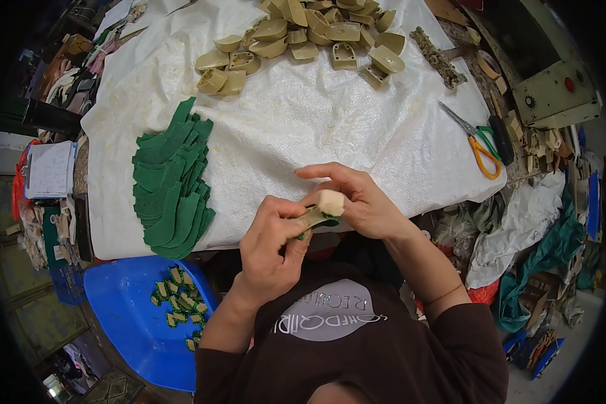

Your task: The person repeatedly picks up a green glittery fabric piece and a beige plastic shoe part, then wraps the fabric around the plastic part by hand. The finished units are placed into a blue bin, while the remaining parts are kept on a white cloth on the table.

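Note:
A beige shoe heel (331, 203) with green material along its edge is held up in front of my chest, between both hands. My left hand (271, 246) pinches its narrow end, fingers closed on it. My right hand (361, 200) closes around the block-shaped end, its index finger stretched out above. Some fingertips are hidden behind the heel. On the white-covered table, to the left of my hands, lies an overlapping stack of curved green cut pieces (172, 182). A heap of bare beige heels (303, 30) lies at the far side.
At my lower left sits a blue tub (124, 323) with several green-edged heels (182, 296). Scissors (477, 141) with orange and green handles lie at the table's right edge. Beyond them stands a pale green machine (562, 94). A clipboard (49, 170) lies at the left.

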{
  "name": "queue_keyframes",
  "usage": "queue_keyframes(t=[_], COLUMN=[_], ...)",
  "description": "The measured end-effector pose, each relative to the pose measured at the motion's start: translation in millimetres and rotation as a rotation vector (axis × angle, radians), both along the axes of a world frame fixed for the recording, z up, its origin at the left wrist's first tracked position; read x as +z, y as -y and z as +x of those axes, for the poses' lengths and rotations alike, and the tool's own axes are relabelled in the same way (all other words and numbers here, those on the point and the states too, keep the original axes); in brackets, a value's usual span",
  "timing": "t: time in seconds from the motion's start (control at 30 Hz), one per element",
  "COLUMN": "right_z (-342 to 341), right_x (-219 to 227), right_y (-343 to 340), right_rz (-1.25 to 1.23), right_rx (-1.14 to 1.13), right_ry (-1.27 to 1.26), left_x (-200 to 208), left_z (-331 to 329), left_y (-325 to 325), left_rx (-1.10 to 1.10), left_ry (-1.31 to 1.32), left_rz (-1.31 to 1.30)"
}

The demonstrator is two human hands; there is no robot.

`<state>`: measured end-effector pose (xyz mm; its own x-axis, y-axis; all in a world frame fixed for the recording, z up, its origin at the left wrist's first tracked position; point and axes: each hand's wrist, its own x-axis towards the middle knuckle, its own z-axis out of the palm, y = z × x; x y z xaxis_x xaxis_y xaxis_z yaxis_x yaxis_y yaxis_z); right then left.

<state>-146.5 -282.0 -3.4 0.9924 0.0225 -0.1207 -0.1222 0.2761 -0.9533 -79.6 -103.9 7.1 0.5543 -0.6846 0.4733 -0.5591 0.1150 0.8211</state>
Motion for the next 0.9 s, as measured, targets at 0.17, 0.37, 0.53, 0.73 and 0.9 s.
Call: queue_keyframes(t=[0.17,0.37,0.53,0.73,0.9], right_z=[-2,3,2,2,-3], right_x=[6,8,9,5,11], right_y=[3,-23,-19,-21,-10], right_rz=[-0.208,-0.644,-0.095,-0.714,-0.194], right_rx=[-0.046,-0.337,-0.219,-0.43,-0.209], right_ry=[0.322,0.497,0.336,0.597,0.443], left_x=[-12,-8,-5,7,2], left_z=[-6,-19,-12,-11,-1], left_y=[-3,13,11,14,2], left_rx=[0.124,0.104,0.167,0.307,0.306], left_ry=[-0.392,-0.576,-0.523,-0.068,0.083], left_rz=[-0.161,-0.195,-0.172,0.022,-0.054])
